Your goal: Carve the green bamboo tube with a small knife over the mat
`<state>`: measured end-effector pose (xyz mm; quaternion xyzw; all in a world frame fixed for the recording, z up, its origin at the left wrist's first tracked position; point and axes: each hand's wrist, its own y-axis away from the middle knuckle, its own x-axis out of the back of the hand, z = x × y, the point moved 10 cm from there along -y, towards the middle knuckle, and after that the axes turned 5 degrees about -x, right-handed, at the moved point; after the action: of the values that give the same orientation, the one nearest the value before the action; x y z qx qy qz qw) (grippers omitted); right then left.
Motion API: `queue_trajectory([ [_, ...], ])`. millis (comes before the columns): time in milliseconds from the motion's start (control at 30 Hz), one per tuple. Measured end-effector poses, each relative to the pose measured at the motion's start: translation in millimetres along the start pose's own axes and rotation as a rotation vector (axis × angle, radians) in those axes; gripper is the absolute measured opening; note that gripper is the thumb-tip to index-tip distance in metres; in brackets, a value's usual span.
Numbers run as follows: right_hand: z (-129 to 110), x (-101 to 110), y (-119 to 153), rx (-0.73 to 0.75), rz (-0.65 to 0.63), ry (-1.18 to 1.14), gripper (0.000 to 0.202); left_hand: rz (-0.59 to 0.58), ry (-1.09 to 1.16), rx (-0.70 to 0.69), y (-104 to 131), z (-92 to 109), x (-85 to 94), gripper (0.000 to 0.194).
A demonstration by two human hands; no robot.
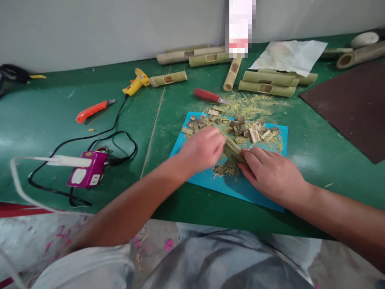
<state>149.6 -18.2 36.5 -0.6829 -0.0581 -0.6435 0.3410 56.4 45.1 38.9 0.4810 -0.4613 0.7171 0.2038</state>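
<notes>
A short green bamboo tube lies slantwise over a blue mat. My right hand is closed on its near right end, thumb and fingers pressed around it. Curled into a fist, my left hand is at the tube's other end, slightly smeared; what its fingers hold is hidden. Cut bamboo chips and fine shavings cover the mat's upper half. Just beyond the mat rests a red-handled knife, its blade tip by a patch of pale dust.
Notched bamboo tubes lie along the back, some under white paper. To the left are a yellow glue gun, an orange utility knife and a purple power socket with trailing cords. A dark brown board lies at right.
</notes>
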Motion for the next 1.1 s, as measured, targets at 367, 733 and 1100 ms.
queue_trajectory([
  [367, 0.8, 3.8, 0.0, -0.009, 0.039, 0.016, 0.021, 0.081, -0.007, 0.062, 2.4, -5.5, 6.3, 0.028],
  [733, 1.2, 0.4, -0.2, -0.013, 0.002, -0.03, 0.023, -0.018, 0.049, -0.078, 1.0, 11.7, -4.4, 0.028],
  [1100, 2.7, 5.7, -0.8, -0.022, 0.046, -0.006, 0.025, 0.069, -0.023, 0.051, 1.5, 0.4, 4.7, 0.027],
])
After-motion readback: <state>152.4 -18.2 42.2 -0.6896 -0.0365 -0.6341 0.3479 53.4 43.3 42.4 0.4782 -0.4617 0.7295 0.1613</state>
